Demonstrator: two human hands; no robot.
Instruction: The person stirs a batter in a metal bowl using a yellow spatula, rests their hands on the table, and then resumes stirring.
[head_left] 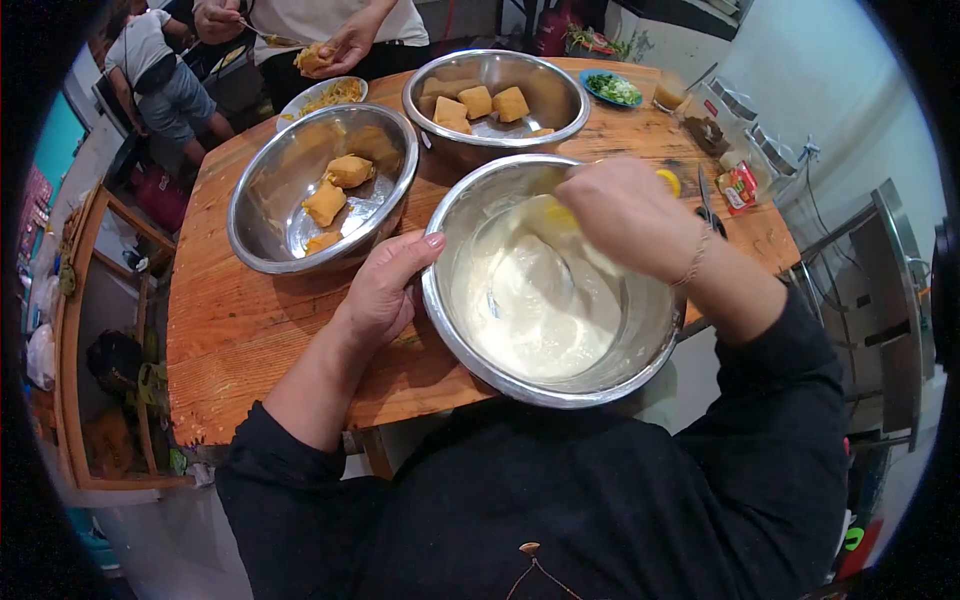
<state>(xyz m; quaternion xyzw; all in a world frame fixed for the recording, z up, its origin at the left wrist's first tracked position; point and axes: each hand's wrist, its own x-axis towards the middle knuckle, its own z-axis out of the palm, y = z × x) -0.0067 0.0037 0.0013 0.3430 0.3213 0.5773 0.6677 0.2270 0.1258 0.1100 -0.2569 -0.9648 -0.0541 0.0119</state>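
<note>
A large steel bowl (455, 325) of creamy white batter (540, 300) stands at the table's front edge, tipped slightly toward me. My left hand (388, 285) grips its left rim, thumb on top. Over the bowl's upper right part, my right hand (630, 215) is closed round something yellow, partly seen below the fingers, that reaches into the batter. Most of that thing is hidden. Behind stand two more steel bowls: the left one (255, 215) holds several stuffed tofu pieces (325, 203), the back one (570, 95) several golden tofu cubes (510, 104).
Across the wooden table (240, 330), a co-worker holds a spoon and a tofu piece (315, 57) above a plate of shredded filling (337, 93). Chopped greens (612, 88), a glass (669, 92), scissors (711, 215) and a red packet (739, 187) lie at the right.
</note>
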